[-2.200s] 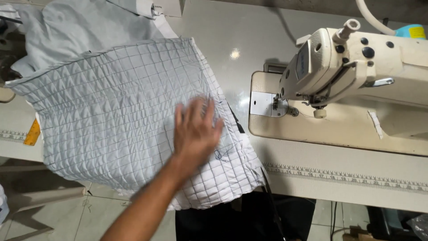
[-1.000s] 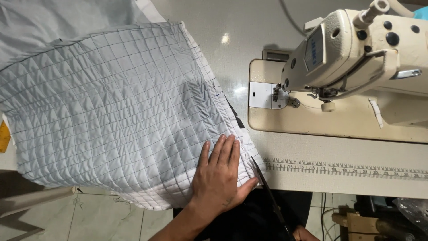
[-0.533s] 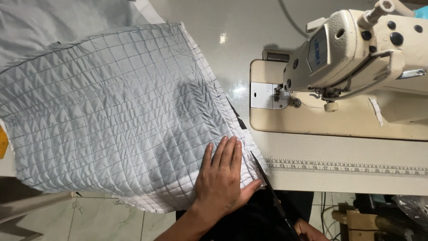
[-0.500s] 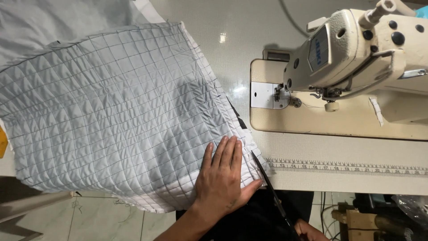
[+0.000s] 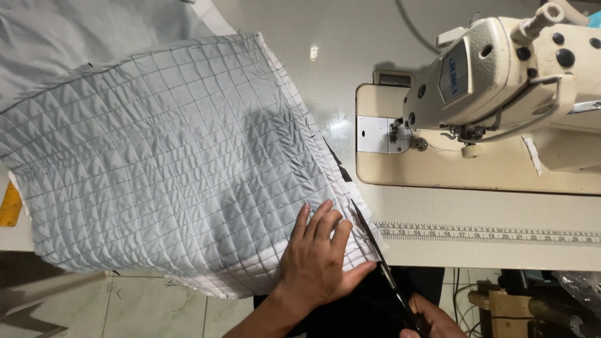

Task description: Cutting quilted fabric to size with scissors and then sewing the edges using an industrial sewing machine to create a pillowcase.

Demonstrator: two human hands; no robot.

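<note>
A pale grey quilted fabric panel (image 5: 169,163) lies spread over the white sewing table (image 5: 350,37), its lower edge hanging past the front edge. My left hand (image 5: 319,263) presses flat, fingers spread, on the panel's lower right corner. My right hand (image 5: 429,316), mostly cut off at the bottom edge, grips dark scissors (image 5: 379,256) whose blades lie along the panel's right edge, just beside my left fingers.
A cream industrial sewing machine (image 5: 501,81) stands at the right with its needle plate (image 5: 374,133) facing the fabric. A measuring tape strip (image 5: 488,233) runs along the table front. More plain grey cloth (image 5: 81,37) lies at the back left. A yellow ruler end (image 5: 11,203) shows at far left.
Since 2.2 s ago my left hand slid from the panel's middle down to its lower right corner, and the scissors came in along the edge. Over the last half second little has moved.
</note>
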